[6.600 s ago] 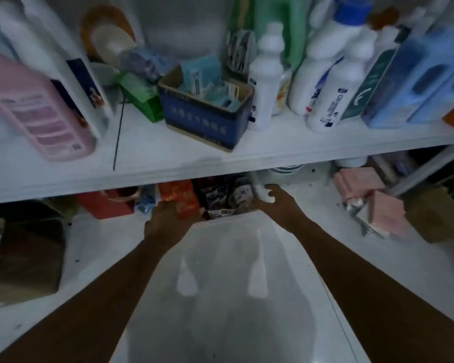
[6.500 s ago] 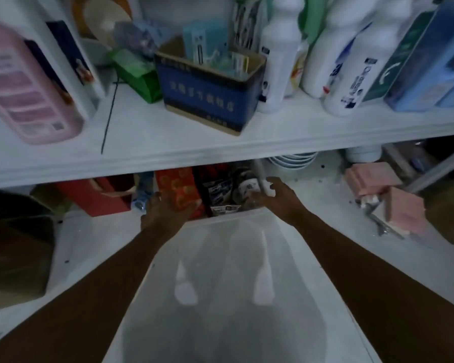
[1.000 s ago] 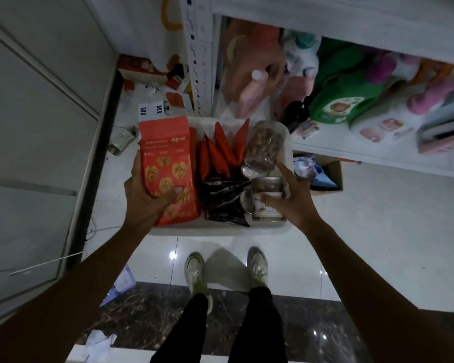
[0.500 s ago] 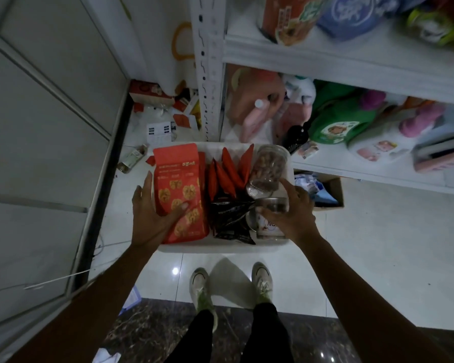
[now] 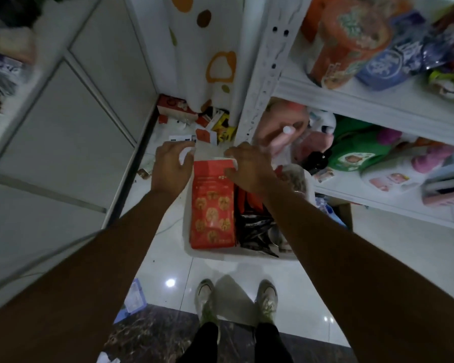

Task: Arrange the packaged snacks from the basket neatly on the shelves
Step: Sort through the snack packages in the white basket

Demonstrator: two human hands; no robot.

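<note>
A white basket (image 5: 243,255) stands on the tiled floor in front of my feet. In it a red snack bag (image 5: 212,210) printed with walnuts lies along the left side, beside orange packets (image 5: 252,200), black packets (image 5: 256,229) and a clear jar (image 5: 295,179). My left hand (image 5: 171,169) curls its fingers at the bag's top left corner, by the basket's far rim. My right hand (image 5: 250,169) pinches the bag's white top edge. My right forearm hides part of the jars.
A white shelf unit (image 5: 351,99) rises at the right. An orange tub (image 5: 347,43) and a blue pack (image 5: 385,65) sit on its upper board, a green bag (image 5: 357,146) and pink bottles (image 5: 283,127) below. Small boxes (image 5: 192,117) litter the floor corner. A grey cabinet (image 5: 71,132) is left.
Both hands have moved away from me to the red bag's top edge: the left left the bag's face, the right left the jar. My view has tilted up.
</note>
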